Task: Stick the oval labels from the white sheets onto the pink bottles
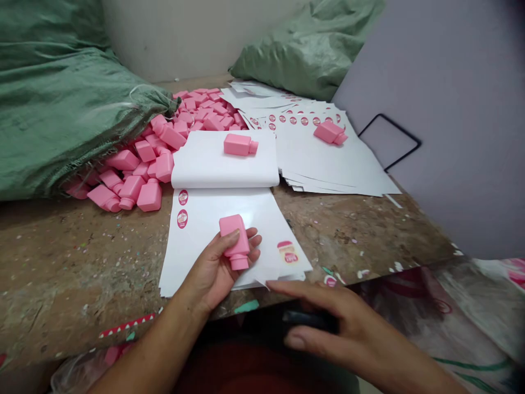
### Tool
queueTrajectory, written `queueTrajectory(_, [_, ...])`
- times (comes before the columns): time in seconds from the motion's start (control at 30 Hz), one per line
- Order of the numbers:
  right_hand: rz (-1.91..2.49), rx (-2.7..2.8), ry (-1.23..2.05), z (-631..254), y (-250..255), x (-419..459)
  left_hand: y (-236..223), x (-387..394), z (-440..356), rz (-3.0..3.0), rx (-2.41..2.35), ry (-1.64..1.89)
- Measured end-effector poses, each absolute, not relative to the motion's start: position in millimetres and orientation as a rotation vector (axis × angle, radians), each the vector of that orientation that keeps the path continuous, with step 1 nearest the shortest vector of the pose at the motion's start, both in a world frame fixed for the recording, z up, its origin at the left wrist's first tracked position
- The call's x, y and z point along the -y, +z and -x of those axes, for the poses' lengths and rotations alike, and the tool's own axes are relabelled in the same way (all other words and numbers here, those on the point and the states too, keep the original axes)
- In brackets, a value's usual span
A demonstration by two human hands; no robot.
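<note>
Head view: the left hand [213, 273] is closed around a pink bottle [233, 232], thumb across its upper face and fingers curled beneath, the neck tilted toward the person. The right hand [342, 314] is off to the side, its index finger reaching toward the left hand and its thumb standing apart from it. A thin pale piece [261, 283] shows at that fingertip; whether it is pinched is unclear. A blurred dark object [307, 318] appears between thumb and finger, and I cannot tell if the right hand grips it.

Under the held bottle lies a stack of white sheets [194, 257], with small oval stickers [182, 219] at its left edge and a larger sticker [289, 252] near its right corner. Across its far part, a folded-back sheet [200, 161] carries a second bottle [237, 145] on its side. To the right, a third bottle [328, 132] lies on another sheet pile [320, 164]. Leftward, a heap of pink bottles [131, 186] spreads beside a green sack [74, 109] on the scuffed worktop [74, 262]. A second green sack [303, 52] rests at the back.
</note>
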State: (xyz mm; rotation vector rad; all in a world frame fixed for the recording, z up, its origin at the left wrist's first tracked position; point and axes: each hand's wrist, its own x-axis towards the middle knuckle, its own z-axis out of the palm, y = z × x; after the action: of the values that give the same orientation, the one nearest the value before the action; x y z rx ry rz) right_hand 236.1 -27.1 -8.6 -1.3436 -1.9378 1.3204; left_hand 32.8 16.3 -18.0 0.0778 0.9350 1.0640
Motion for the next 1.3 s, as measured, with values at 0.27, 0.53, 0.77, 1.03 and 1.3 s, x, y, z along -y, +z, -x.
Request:
queueTrajectory(0.27, [1.374,1.510,0.838,-232.4,5.7,20.6,-16.0,-4.3,-31.9,-0.331,-0.964,1.082])
queueTrajectory(0.53, [1.354,1.339,1.173,-195.3,-1.0,24.9,-0.2,32.7,-25.1,-0.425,-1.019,1.085])
queueTrajectory(0.77, [1.207,1.450,1.180,-169.4,8.2,22.1,-5.2,43.5,-24.5,-0.318,-0.850,1.179])
queueTrajectory(1.03, [1.208,1.358,1.229,-162.4,0.7,20.0,-5.3,42.9,-23.7,-0.343,-0.828,1.187])
queueTrajectory(1.3, [1.221,1.471,1.116,-164.6,-7.8,23.5,-8.4,43.7,-25.2,-0.380,-0.837,1.179])
